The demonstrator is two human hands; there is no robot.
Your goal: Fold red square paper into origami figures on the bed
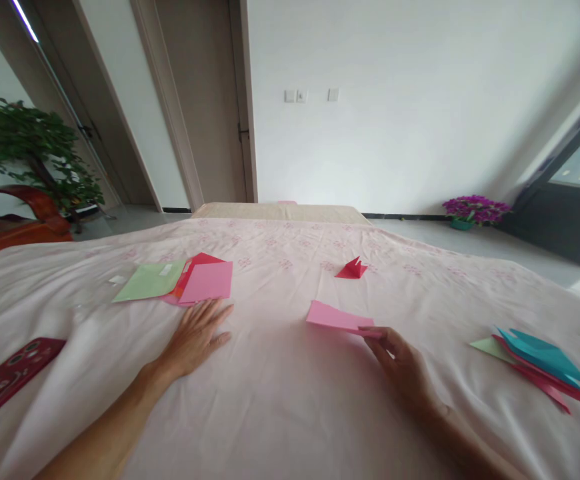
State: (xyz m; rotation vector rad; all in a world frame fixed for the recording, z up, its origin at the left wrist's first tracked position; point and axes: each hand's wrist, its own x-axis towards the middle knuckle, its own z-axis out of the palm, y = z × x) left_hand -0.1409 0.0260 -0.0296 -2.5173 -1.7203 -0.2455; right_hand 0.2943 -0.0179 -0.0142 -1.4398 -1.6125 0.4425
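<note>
My left hand (197, 337) lies flat and open on the pink cloth, fingers stretched toward a stack of pink, red and green paper sheets (205, 281) just beyond its fingertips. My right hand (400, 363) pinches the near right corner of a folded pink paper (335, 316) that rests on the cloth. A small folded red paper shape (352, 269) stands farther back, apart from both hands.
The pink patterned cloth (280, 400) covers a wide table. Folded blue, red and green papers (540, 360) lie at the right. A dark red phone (7, 383) lies at the left edge. A potted plant (35, 150) and wooden chair stand beyond, far left.
</note>
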